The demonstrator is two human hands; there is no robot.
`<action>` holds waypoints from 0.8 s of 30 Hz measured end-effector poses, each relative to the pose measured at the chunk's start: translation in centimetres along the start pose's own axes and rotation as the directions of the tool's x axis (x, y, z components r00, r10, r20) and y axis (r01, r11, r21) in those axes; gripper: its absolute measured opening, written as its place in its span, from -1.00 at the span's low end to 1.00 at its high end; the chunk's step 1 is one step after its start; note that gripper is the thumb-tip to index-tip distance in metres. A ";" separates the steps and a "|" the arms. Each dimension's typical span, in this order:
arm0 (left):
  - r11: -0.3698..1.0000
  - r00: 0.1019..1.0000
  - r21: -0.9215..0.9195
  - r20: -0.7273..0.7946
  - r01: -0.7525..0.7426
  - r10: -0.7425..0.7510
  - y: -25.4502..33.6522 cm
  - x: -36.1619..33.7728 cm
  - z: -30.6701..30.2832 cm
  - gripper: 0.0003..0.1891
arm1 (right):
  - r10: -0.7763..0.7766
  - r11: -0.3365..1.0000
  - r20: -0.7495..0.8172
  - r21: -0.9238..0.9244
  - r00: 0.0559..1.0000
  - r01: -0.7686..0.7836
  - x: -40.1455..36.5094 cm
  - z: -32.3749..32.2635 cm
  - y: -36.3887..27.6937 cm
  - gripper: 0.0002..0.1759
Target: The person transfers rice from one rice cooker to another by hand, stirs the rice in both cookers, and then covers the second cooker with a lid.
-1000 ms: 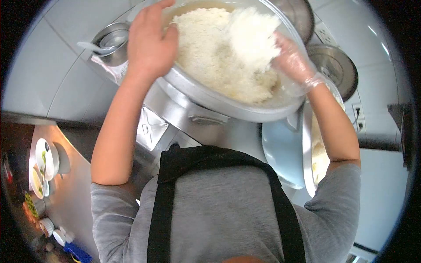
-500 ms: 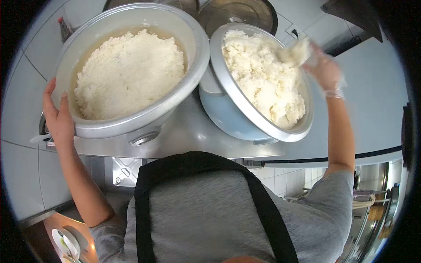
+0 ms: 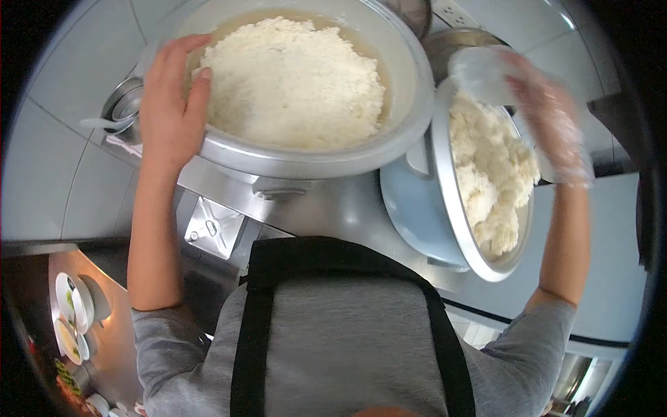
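Note:
A large rice pot (image 3: 306, 163) with a wide metal rim holds a mound of white rice (image 3: 292, 83) with cloudy liquid around its edge. My left hand (image 3: 170, 104) grips this pot's left rim, thumb and fingers over the edge. To the right, a light blue rice cooker (image 3: 410, 208) full of cooked rice (image 3: 486, 181) leans over. Above its far rim is my right hand (image 3: 552, 115), in a clear plastic glove and blurred. Its fingers are closed on a whitish, see-through scoop (image 3: 479, 73), whose exact shape is smeared.
Metal cups and a white spoon (image 3: 101, 124) sit at the left end of the steel counter (image 3: 333, 208). Round dark lids (image 3: 451, 45) lean behind the pots, below a wall socket (image 3: 455, 12). White bowls (image 3: 73, 299) stand on a lower-left surface.
The view has turned, so both pots appear farther right. My right hand has moved to the cooker's far side, and the scoop no longer shows a load of rice.

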State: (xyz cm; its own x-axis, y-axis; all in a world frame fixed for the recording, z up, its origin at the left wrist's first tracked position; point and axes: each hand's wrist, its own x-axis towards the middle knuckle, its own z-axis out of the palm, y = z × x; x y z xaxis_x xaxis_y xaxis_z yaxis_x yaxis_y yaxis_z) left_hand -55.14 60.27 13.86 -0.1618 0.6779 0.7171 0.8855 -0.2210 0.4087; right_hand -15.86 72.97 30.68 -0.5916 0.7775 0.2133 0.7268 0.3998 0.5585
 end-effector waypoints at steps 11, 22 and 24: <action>0.999 1.000 -0.033 0.030 0.010 -0.009 -0.3 -0.2 0.5 -0.67 | -0.492 0.862 0.340 0.063 0.802 0.502 9.4 9.2 -14.8 -0.71; 0.999 0.997 -0.015 0.065 -0.034 0.035 -1.1 -0.2 0.4 -0.62 | -0.446 0.894 0.567 0.311 0.693 0.321 8.1 6.0 -17.1 -0.50; 0.999 0.998 -0.004 0.060 -0.037 0.037 -1.0 -0.2 0.5 -0.62 | -0.437 0.897 0.623 0.353 0.649 0.266 7.7 4.7 -18.7 -0.49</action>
State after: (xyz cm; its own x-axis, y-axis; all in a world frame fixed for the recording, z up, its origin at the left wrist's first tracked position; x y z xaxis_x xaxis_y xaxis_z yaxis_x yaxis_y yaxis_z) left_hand -55.80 60.68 13.05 -0.1025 0.7103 0.6964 0.8893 -0.2482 0.3841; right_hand -32.39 73.76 18.12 -0.4844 0.6320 -0.6049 0.6178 0.7367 0.2749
